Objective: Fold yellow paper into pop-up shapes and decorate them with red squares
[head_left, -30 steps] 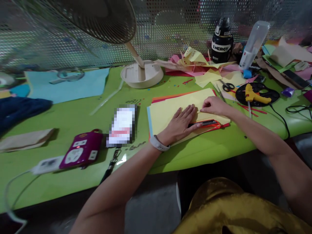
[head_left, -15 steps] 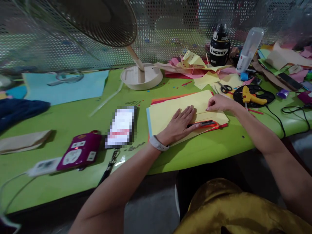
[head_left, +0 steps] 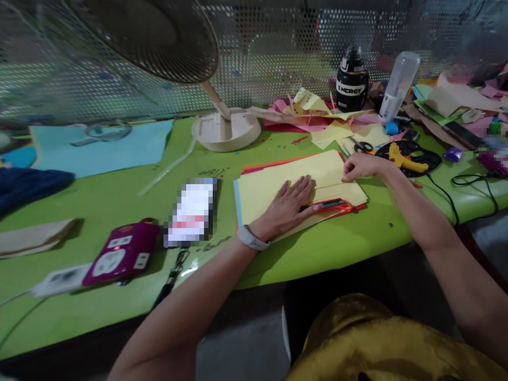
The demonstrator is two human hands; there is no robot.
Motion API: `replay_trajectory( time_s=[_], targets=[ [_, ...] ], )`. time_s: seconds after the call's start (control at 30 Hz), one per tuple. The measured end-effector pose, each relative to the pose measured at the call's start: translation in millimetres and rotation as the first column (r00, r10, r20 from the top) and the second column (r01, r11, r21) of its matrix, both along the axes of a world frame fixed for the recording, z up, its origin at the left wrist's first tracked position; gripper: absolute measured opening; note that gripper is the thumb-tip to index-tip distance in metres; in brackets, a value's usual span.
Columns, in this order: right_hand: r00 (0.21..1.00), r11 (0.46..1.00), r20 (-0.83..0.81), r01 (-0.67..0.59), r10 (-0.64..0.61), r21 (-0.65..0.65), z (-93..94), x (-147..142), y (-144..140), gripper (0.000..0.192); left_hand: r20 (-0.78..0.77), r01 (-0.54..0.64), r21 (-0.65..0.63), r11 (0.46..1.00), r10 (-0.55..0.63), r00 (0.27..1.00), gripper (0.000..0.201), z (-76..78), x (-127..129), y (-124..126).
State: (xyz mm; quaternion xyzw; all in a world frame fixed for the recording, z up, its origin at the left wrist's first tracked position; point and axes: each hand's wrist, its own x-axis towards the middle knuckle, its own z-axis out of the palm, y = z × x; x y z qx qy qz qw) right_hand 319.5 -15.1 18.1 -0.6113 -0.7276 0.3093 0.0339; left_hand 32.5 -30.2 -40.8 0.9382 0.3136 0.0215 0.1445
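My left hand lies flat with fingers spread on a yellow sheet of paper, atop a stack with blue, orange and red edges showing. Its thumb rests by an orange-and-black utility knife lying on the paper. At the sheet's right side, my right hand is closed in a pinch, fingertips down at the yellow paper. What sits between those fingertips is too small to make out. A thin line, like a crease or cut edge, runs across the sheet between the two hands.
Behind my right hand are scissors and a yellow glue gun with a cord. Paper scraps, a black bottle and a clear bottle stand further back. A fan base, phone and purple device occupy the left.
My right hand has slid slightly to the right along the yellow sheet, still pinched. My left hand stays pressed on the paper. The whole view has shifted a little.
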Motion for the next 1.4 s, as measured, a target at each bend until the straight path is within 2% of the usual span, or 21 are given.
replay_trajectory(
  time_s=[0.1,0.17,0.2,0.23,0.27,0.37,0.47,0.57,0.73,1.03,1.23,1.4],
  targets=[
    [0.994,0.997,0.104,0.037,-0.044,0.063,6.3,4,-1,0.009,-0.015,-0.022,-0.003,1.000,0.022,1.000,0.081,2.5,2,-2],
    [0.978,0.966,0.141,0.118,-0.153,0.228,9.8,-1,-5,0.009,-0.019,-0.030,-0.006,1.000,0.030,0.999,0.084,4.5,4,-3],
    [0.972,0.935,0.130,0.144,-0.194,0.323,10.1,-7,-8,0.015,-0.019,-0.031,-0.009,0.999,0.031,0.999,0.084,5.2,5,-3],
    [0.974,0.907,0.107,0.142,-0.200,0.397,9.0,-15,-12,0.023,-0.019,-0.031,-0.012,0.999,0.031,0.999,0.085,5.7,5,-3],
    [0.985,0.894,0.086,0.098,-0.149,0.436,6.1,-25,-17,0.031,-0.018,-0.030,-0.014,0.999,0.030,0.999,0.086,5.8,5,-3],
    [0.974,0.892,0.146,-0.216,0.170,0.398,-11.4,-56,-32,0.061,0.000,-0.021,-0.009,1.000,0.021,1.000,0.087,4.0,4,-3],
    [0.942,0.881,0.200,-0.324,0.268,0.346,-31.5,-74,-42,0.082,0.024,-0.004,0.004,1.000,0.004,1.000,0.086,0.7,2,-2],
    [0.927,0.882,0.247,-0.353,0.283,0.313,-41.6,-77,-46,0.085,0.032,0.005,0.015,1.000,-0.005,0.999,0.086,-0.5,1,-2],
    [0.904,0.879,0.313,-0.383,0.292,0.285,-41.3,-74,-47,0.082,0.023,-0.010,0.022,1.000,0.010,1.000,0.091,1.0,2,-4],
    [0.902,0.871,0.332,-0.381,0.276,0.311,-48.3,-74,-47,0.083,0.032,-0.007,0.026,1.000,0.006,0.999,0.090,2.3,2,-4],
    [0.881,0.867,0.384,-0.402,0.278,0.295,-45.0,-77,-47,0.084,0.020,-0.004,0.032,0.999,0.003,1.000,0.093,1.2,4,-3],
    [0.869,0.879,0.408,-0.403,0.281,0.253,-37.9,-77,-47,0.091,-0.024,-0.016,0.030,0.999,0.017,1.000,0.097,3.2,7,-4]
  ],
)
